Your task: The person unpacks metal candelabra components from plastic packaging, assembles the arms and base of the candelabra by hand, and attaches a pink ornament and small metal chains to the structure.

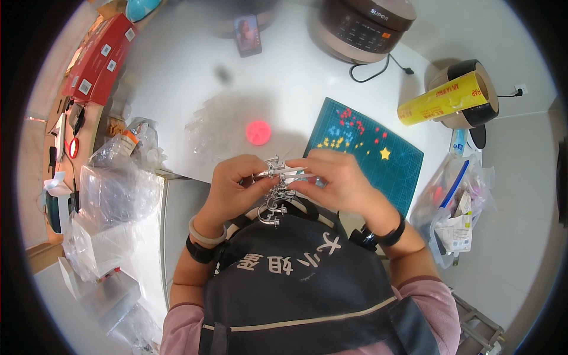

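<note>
In front of my chest, a bunch of small shiny silver fittings (277, 192) with curved arms and screw ends hangs in a column. My left hand (241, 180) pinches it near the top between thumb and fingers. From the right, my right hand (336, 179) has its thumb and fingers closed on a slim, pale two-pronged tool that looks like tweezers (297, 174). Its tips reach the fittings. Just beyond my right hand lies a green cutting mat (397, 177) with small red, blue and yellow pieces. One larger yellow star (384, 153) lies among them.
A round pink dish (258, 132) sits on the white table (189, 77), beside clear plastic packets (216, 124). Farther back are a phone (248, 35) and a brown rice cooker (364, 29). Right: a yellow wrap box (441, 99). Left: a red box (102, 59) and plastic bags (121, 189).
</note>
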`<state>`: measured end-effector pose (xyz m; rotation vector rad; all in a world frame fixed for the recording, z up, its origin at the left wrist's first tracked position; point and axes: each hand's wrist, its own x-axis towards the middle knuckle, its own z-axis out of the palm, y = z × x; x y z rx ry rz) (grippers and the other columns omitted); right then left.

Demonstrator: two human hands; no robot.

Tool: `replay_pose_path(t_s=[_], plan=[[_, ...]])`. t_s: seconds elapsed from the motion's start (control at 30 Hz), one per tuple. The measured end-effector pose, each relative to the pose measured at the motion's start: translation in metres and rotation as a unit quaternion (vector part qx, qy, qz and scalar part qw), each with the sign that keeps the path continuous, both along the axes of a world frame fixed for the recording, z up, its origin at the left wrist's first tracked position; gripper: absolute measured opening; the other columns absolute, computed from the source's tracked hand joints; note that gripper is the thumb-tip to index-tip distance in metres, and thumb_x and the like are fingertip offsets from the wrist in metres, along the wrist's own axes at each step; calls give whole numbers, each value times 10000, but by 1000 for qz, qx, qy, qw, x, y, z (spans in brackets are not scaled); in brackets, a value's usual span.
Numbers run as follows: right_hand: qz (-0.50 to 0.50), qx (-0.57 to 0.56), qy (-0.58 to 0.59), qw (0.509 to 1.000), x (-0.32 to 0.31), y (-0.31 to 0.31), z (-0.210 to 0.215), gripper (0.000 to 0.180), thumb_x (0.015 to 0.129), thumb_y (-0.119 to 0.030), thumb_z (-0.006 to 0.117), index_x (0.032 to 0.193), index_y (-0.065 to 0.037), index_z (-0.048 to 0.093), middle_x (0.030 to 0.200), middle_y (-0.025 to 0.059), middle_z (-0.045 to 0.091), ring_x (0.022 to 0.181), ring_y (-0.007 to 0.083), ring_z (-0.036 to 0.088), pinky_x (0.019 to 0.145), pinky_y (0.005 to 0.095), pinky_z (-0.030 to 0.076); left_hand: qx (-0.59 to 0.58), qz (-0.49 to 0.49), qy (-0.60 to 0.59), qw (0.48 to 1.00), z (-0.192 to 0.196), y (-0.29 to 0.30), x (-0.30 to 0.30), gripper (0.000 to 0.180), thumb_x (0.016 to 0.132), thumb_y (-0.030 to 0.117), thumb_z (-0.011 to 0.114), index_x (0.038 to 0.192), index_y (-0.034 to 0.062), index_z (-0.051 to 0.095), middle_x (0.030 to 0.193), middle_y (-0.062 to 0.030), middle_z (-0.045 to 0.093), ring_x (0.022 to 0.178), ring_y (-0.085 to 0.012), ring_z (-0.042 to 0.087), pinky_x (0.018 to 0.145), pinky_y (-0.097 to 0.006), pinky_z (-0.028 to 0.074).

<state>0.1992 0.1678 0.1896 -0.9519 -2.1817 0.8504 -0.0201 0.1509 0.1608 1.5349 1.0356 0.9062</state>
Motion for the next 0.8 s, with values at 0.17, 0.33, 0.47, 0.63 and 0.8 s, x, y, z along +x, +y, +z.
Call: replay_pose_path(t_s=[0.17, 0.33, 0.47, 0.63, 0.8], plan=[[-7, -9, -17, 1000, 5, -2, 3, 185, 725, -131, 724, 896, -72, 682, 654, 49, 532, 545, 210, 560, 476, 318, 435, -19, 2, -14, 1000, -3, -2, -1, 41, 761, -48, 659, 787, -17, 652, 712, -29, 593, 578, -41, 494, 491, -186, 338], [0, 125, -30, 992, 9, -3, -3, 122, 711, -102, 719, 795, -46, 650, 663, 63, 543, 568, 239, 565, 493, 320, 457, -2, -1, 11, 1000, 0, -3, 1, 55, 753, -45, 665, 794, -11, 654, 696, -24, 583, 561, -40, 473, 481, -190, 318], [1, 149, -9, 989, 8, -5, -10, 128, 701, -88, 723, 779, -31, 639, 665, 71, 543, 562, 237, 560, 493, 321, 459, 25, -3, 17, 1000, 3, -3, 4, 68, 739, -42, 673, 792, -5, 652, 679, -21, 576, 543, -46, 452, 473, -199, 300], [2, 159, 24, 987, 6, -7, -14, 141, 684, -58, 730, 771, -16, 627, 659, 83, 535, 552, 243, 546, 469, 332, 441, 52, -4, 4, 999, -1, -5, 4, 71, 731, -39, 678, 785, -3, 651, 678, -24, 577, 535, -59, 442, 467, -204, 295], [4, 153, 39, 987, 5, -7, -16, 147, 681, -53, 732, 768, -10, 622, 657, 85, 532, 550, 245, 544, 461, 335, 432, 36, -5, -4, 999, 0, -6, 5, 69, 733, -44, 677, 787, -8, 653, 705, -36, 588, 545, -53, 449, 469, -198, 308]])
